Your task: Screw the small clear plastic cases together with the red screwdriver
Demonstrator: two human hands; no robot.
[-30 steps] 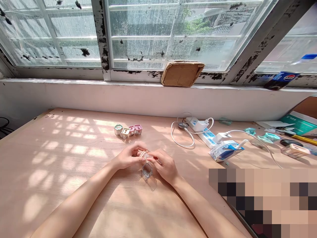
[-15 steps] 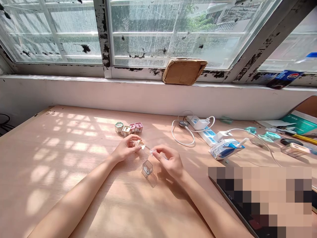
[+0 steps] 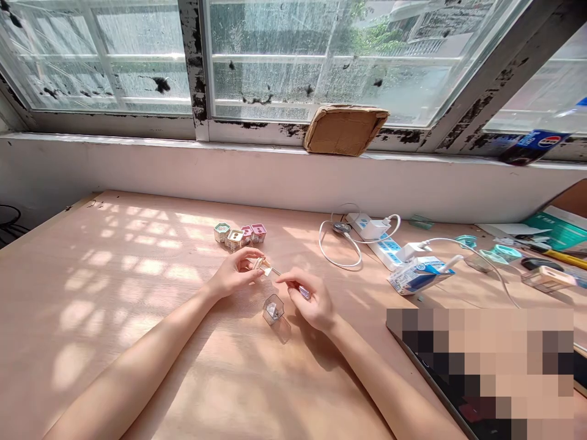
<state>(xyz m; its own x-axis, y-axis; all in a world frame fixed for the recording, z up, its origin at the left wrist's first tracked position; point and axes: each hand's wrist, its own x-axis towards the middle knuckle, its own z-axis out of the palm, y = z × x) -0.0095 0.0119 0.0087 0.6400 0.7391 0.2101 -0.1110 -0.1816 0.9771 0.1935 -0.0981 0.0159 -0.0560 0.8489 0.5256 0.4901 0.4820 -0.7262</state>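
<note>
My left hand (image 3: 236,272), closed at the fingertips, holds a small cream-coloured piece (image 3: 260,263) with a white bit at its side. Fingers curled, my right hand (image 3: 314,299) grips a small screwdriver (image 3: 304,293) with a clear purplish handle. Its thin metal shaft points left and meets the cream piece, or comes very close; the tip is hard to make out. Just below and between both hands stands a clear hexagonal box (image 3: 273,310) with something whitish inside. Behind my left hand is a cluster of small boxes (image 3: 235,238) with green, cream and pink tops.
On the right lie a power strip (image 3: 385,249) with white cables, a blue-and-white drink carton (image 3: 418,275), teal lids (image 3: 505,252) and a dark device (image 3: 428,379), partly pixelated. A cardboard piece (image 3: 346,130) and a cola bottle (image 3: 534,146) stand on the windowsill.
A whitish bit at my right fingertips no longer shows there, and more white shows in the clear box. The right fingers have drawn back along the screwdriver, baring its handle.
</note>
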